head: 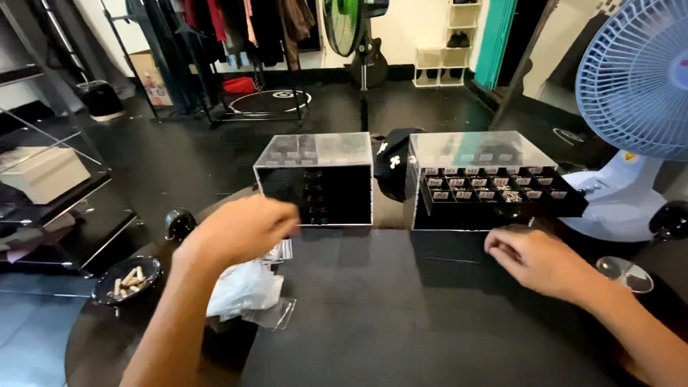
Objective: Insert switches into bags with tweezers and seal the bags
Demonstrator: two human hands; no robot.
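My left hand (240, 231) hovers over a pile of small clear plastic bags (247, 290) at the table's left, fingers curled; I cannot tell whether it holds anything. My right hand (534, 259) rests on the black table (430, 330) just in front of the right clear acrylic drawer box (480, 154), fingers bent. That box has a black tray drawer (502, 190) pulled out, divided into small compartments with tiny labelled items. A second clear drawer box (319, 179) stands beyond my left hand, its drawers closed.
A blue-and-white desk fan (634, 93) stands at the right, with a clear round dish (625, 274) near its base. A black ashtray with butts (127, 279) sits at the left edge. Glass shelves (50, 179), clothes racks and a standing fan lie beyond.
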